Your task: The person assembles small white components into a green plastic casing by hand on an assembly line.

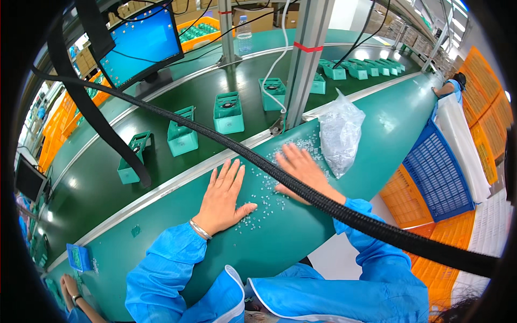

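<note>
A: Beads (264,191), tiny and clear, lie scattered on the green tabletop (301,226) between both palms.

B: And the hands?

A: Left hand (222,196) lies flat, fingers (229,172) spread, holding nothing. Right hand (301,172) likewise flat and splayed, partly behind a black braided cable (323,202).

B: Risk?

A: A quick sweep could, I think, send beads rolling toward the conveyor belt (161,124) or off the near edge. The plastic bag (339,134) just beside the right hand might tip.

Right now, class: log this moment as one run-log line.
left hand: flat on green bench | right hand: flat on clear beads | plastic bag: beside right hand
</note>
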### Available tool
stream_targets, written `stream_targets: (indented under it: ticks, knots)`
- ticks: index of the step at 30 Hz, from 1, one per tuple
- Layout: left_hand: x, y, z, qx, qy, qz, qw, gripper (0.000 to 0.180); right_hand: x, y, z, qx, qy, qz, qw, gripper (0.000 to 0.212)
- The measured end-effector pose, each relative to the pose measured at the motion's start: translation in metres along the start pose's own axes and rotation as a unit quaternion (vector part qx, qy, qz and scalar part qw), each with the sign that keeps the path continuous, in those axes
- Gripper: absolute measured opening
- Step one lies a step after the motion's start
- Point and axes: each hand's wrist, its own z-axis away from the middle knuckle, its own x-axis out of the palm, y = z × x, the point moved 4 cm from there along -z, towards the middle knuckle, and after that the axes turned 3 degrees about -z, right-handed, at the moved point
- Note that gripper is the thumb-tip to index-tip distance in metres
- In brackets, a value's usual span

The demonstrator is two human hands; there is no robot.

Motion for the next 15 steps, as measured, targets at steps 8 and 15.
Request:
stream_targets:
  ticks: [8,15]
  knots:
    - [0.012,-0.001,-0.007,-0.01,0.0,-0.002,1.0,0.097,0.008,-0.054,-0.002,-0.087,-0.004,-0.099,0.991,0.077]
    - [0.008,-0.006,-0.003,-0.02,-0.003,0.025,1.0,0.09,0.013,-0.078,-0.004,-0.145,-0.004,-0.105,0.984,0.072]
